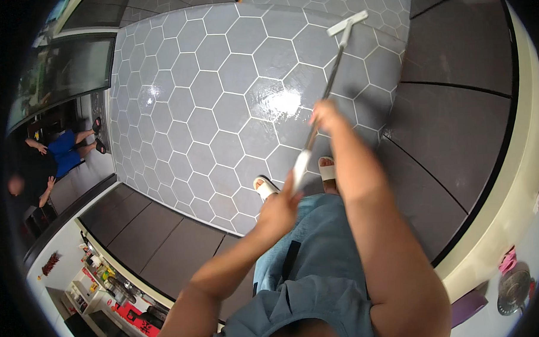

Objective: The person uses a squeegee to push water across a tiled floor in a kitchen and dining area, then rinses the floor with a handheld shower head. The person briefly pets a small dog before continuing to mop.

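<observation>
My left hand (277, 210) is wrapped around the white grip at the near end of a long-handled floor tool, a flat mop or squeegee (337, 61). Farther up, my right hand (327, 116) closes on its dark pole. The pole slants away from me to a narrow white crosswise head (348, 23), which lies at the floor near the far right. Under it, the grey hexagonal floor tiles (235, 76) look wet and shine around a bright reflection. My feet, in white sandals (265, 186), stand just beyond my left hand.
Brown-fronted cabinets with a cream countertop (481, 245) run along my right. On it are a metal strainer (514, 291) and a pink cloth (508, 260). More cabinets (165, 230) line the left. Past a glass door (66, 73), a person in blue shorts (64, 151) sits.
</observation>
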Available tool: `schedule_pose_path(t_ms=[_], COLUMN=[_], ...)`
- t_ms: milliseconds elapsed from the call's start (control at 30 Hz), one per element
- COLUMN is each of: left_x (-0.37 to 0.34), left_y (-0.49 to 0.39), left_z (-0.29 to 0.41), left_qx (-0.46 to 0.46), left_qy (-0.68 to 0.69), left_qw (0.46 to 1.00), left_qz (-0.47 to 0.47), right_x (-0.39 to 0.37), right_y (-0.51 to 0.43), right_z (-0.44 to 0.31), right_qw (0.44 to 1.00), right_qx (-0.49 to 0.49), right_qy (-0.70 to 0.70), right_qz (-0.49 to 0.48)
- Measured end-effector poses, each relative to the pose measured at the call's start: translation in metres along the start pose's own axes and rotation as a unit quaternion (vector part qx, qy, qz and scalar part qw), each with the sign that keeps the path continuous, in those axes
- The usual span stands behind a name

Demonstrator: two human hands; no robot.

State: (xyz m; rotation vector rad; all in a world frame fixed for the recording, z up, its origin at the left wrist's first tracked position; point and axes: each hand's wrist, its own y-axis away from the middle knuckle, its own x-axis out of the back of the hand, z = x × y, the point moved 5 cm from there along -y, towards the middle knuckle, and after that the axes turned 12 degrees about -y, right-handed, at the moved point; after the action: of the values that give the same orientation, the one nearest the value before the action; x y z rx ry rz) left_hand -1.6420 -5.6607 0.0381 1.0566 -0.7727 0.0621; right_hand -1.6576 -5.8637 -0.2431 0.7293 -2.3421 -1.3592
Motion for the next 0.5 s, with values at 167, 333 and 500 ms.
schedule_pose_path(t_ms=[167,333,500], left_x=[-0.015,-0.009,0.024], left_y=[0.018,0.241,0.223], left_z=[-0.073,-0.273,-0.28], left_qx=[-0.033,0.168,0.086], left_qy=[0.057,0.09,0.144], left_qw=[0.998,0.968,0.984], left_qz=[0.009,-0.164,-0.065], right_x=[-0.054,-0.262,-0.307], right_y=[0.032,0.23,0.195], right_z=[0.03,0.323,0.304], right_qw=[0.904,0.99,0.938], right_qx=[0.18,-0.099,0.051], right_qy=[0.324,0.1,0.305], right_qz=[-0.214,0.013,-0.159])
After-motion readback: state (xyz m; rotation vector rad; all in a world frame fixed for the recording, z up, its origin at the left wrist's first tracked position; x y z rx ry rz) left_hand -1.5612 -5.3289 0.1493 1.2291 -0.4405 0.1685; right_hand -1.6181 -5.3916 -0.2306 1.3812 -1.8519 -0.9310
